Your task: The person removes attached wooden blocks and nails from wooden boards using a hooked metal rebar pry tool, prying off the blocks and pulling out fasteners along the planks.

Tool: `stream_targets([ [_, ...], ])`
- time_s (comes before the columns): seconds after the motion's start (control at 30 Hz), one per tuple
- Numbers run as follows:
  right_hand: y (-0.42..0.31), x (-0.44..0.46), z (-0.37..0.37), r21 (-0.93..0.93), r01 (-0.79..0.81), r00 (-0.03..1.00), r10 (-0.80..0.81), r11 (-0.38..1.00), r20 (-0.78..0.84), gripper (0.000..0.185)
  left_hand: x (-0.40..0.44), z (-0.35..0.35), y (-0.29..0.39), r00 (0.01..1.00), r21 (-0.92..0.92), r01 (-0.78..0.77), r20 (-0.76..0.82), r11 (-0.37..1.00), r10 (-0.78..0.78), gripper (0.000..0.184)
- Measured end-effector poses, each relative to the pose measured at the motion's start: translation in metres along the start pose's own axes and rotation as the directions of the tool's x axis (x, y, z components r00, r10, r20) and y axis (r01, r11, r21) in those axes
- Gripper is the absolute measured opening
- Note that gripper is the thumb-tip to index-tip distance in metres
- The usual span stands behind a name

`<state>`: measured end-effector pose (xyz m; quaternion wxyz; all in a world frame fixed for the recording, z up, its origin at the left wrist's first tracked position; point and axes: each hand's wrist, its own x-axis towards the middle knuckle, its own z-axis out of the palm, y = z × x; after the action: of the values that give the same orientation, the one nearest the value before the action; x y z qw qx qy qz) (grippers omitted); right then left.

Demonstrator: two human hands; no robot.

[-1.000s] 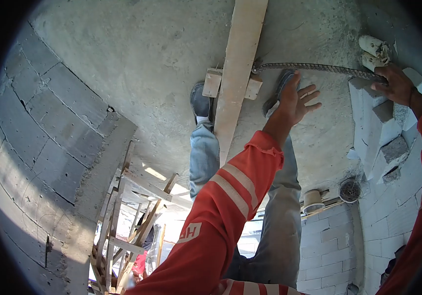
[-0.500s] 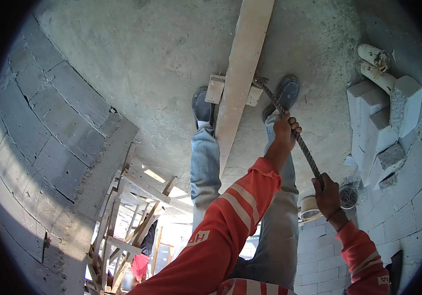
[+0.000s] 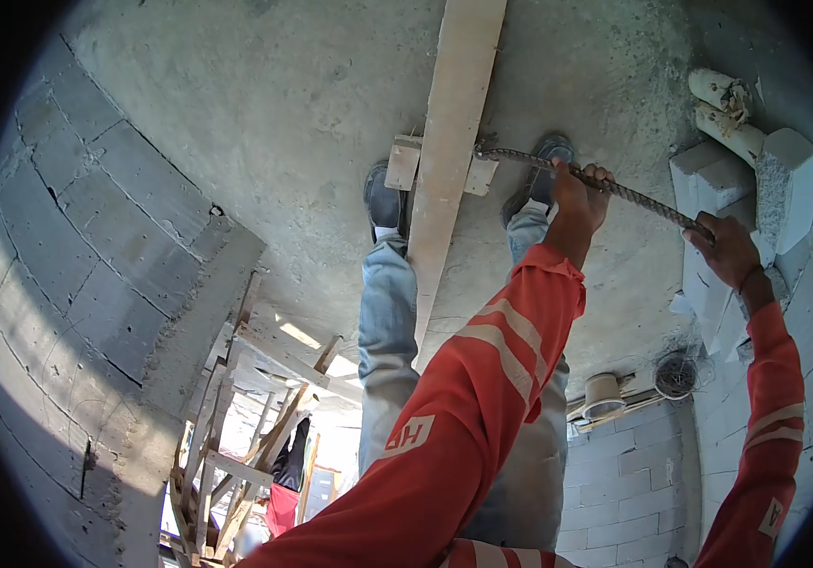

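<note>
A long ribbed metal bar (image 3: 637, 198) slants from the plank toward the right. My left hand (image 3: 581, 194) is closed round its middle, above my right shoe. My right hand (image 3: 730, 251) grips the bar's outer end, near the stacked blocks. The bar's hooked tip (image 3: 486, 151) meets the right edge of a long wooden plank (image 3: 452, 114), beside a short wood piece (image 3: 481, 175). Another short wood piece (image 3: 403, 163) sticks out at the plank's left side. My two shoes stand on either side of the plank.
Pale blocks (image 3: 785, 189) and white rolls (image 3: 728, 133) lie at the right. A bucket (image 3: 602, 396) and a round container of wire (image 3: 675, 375) stand lower right. A block wall (image 3: 113, 218) curves along the left. Wooden framing (image 3: 236, 445) and a red cloth (image 3: 282, 509) show lower left.
My left hand, open a second ago, has closed on the bar. The bar's outer end swung down toward me, then back up and right with my right hand. The plank has shifted slightly left.
</note>
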<state>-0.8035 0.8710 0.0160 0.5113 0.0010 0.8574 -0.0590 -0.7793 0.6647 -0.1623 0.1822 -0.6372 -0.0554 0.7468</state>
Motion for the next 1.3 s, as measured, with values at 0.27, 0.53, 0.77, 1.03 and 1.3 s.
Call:
stream_targets([
  [0.27, 0.042, 0.094, -0.086, -0.348, 0.179, 0.965, -0.234, 0.920, -0.122, 0.043, 0.029, 0.063, -0.003, 0.983, -0.273, -0.113, 0.106, 0.955, 0.146, 0.045],
  [0.53, 0.053, 0.096, -0.074, -0.403, 0.178, 0.943, -0.273, 0.898, -0.192, 0.043, 0.036, 0.069, -0.012, 0.979, -0.279, -0.169, 0.062, 0.945, 0.194, 0.043],
  [0.77, 0.021, 0.006, 0.032, 0.013, 0.065, 0.997, -0.065, 0.998, -0.049, 0.033, 0.005, 0.021, -0.011, 0.956, 0.033, -0.239, -0.168, 0.971, 0.241, 0.042],
  [1.03, -0.115, -0.109, 0.137, 0.539, -0.296, 0.954, 0.275, 0.788, 0.122, 0.029, -0.051, -0.063, 0.033, 0.986, 0.434, -0.054, -0.117, 0.899, 0.116, 0.048],
  [1.3, -0.019, -0.062, 0.091, 0.221, -0.087, 0.982, 0.121, 0.971, -0.145, 0.021, -0.020, -0.030, 0.003, 0.988, 0.361, 0.021, -0.153, 0.932, 0.037, 0.036],
])
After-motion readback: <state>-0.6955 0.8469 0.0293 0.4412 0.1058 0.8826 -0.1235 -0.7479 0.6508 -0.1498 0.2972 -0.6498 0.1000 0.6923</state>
